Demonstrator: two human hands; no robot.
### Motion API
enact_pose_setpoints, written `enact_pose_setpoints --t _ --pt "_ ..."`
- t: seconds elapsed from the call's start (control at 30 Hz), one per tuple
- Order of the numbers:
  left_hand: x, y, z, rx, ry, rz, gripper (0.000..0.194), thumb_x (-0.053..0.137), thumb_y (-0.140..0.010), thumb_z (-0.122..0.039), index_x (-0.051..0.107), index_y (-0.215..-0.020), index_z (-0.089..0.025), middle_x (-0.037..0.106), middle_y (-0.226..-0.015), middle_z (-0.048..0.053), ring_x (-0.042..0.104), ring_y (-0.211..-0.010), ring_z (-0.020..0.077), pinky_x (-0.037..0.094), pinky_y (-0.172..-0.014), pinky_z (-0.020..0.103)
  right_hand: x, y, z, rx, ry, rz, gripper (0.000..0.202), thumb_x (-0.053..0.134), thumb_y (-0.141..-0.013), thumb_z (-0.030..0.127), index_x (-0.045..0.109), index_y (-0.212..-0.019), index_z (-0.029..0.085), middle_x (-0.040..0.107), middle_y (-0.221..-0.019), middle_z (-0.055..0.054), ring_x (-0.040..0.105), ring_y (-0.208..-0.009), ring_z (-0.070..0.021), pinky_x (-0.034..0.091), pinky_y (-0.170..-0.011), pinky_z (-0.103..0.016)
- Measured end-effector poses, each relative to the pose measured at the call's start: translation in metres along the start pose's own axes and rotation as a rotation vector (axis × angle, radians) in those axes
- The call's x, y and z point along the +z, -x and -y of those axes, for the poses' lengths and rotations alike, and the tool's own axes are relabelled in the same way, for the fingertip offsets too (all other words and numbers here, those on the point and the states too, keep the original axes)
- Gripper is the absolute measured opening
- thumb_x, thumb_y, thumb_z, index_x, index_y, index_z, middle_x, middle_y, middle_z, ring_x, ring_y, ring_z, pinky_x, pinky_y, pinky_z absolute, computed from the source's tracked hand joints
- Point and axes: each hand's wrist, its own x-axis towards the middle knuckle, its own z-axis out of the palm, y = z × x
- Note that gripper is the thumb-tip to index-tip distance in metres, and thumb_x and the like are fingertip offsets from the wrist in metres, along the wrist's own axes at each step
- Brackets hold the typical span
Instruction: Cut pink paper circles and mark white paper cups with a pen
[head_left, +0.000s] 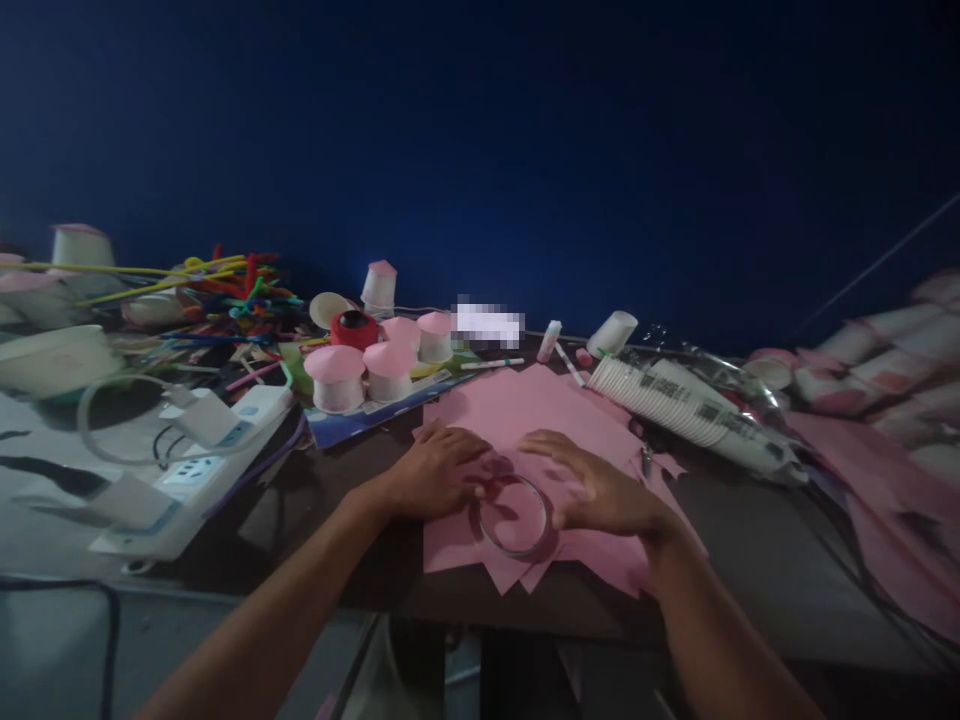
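A thin, pale ring (516, 553) lies flat on a loose stack of pink paper sheets (525, 405) in front of me. Left of the ring is my left hand (435, 472), palm down with fingers apart, its thumb tip at or very near the rim. My right hand (606, 488) curves around the other side, fingers spread, thumb close to the rim; whether it touches I cannot tell. Neither hand grips anything. Pink shows inside the ring, and the sheets have pointed corners fanning out at several angles.
White paper cups with pink tops (336, 378) stand behind left. A power strip (199, 480) with plugs sits at the left, colourful pipe cleaners (244, 290) beyond it. On the right lie a sleeve of paper cups (690, 410) and more pink paper (885, 500). A marker (491, 364) lies behind.
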Motion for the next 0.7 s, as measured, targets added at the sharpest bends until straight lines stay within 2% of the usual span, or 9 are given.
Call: enact_pose_setpoints --t 0.1,0.23,0.4,0.57,0.7 --pt "0.001 0.000 0.001 -0.003 -0.012 -0.014 0.043 0.056 -0.085 -0.040 0.053 -0.123 -0.020 0.060 -0.125 0.010 0.053 -0.116 0.0252 0.035 -0.102 0.042 0.016 -0.010 0.004 -0.040 0.103 0.107 0.082 0.073 -0.067 0.057 0.046 -0.136 0.024 0.040 -0.142 -0.013 0.026 -0.138 -0.0308 0.025 -0.112 -0.050" --pt "0.001 0.000 0.001 0.020 -0.024 -0.039 0.038 0.054 -0.086 -0.036 0.055 -0.120 -0.020 0.061 -0.122 0.010 0.055 -0.115 0.0243 0.037 -0.100 0.041 0.030 -0.018 0.009 -0.069 0.190 0.155 0.082 0.077 -0.066 0.048 0.047 -0.136 0.020 0.043 -0.139 -0.014 0.029 -0.135 -0.0319 0.025 -0.111 -0.051" --pt "0.002 0.000 0.003 0.009 -0.040 -0.034 0.037 0.054 -0.085 -0.028 0.055 -0.121 -0.020 0.061 -0.122 0.009 0.055 -0.114 0.0237 0.037 -0.101 0.041 0.033 -0.017 0.013 -0.079 0.204 0.163 0.078 0.077 -0.066 0.036 0.047 -0.137 0.022 0.043 -0.138 -0.013 0.030 -0.133 -0.0307 0.026 -0.111 -0.049" --pt "0.001 0.001 0.002 -0.019 0.008 -0.027 0.037 0.056 -0.084 -0.027 0.056 -0.120 -0.020 0.060 -0.124 0.009 0.053 -0.116 0.0237 0.036 -0.102 0.041 0.036 -0.015 0.017 0.002 0.211 0.182 0.081 0.076 -0.067 0.034 0.044 -0.140 0.022 0.035 -0.142 -0.013 0.031 -0.133 -0.0305 0.026 -0.111 -0.046" --pt "0.001 0.001 0.002 -0.023 0.040 -0.033 0.036 0.055 -0.084 -0.027 0.055 -0.120 -0.020 0.061 -0.124 0.008 0.054 -0.116 0.0233 0.035 -0.101 0.041 0.036 -0.015 0.017 -0.013 0.223 0.199 0.081 0.075 -0.068 0.037 0.043 -0.140 0.023 0.037 -0.140 -0.012 0.029 -0.133 -0.0312 0.025 -0.112 -0.047"
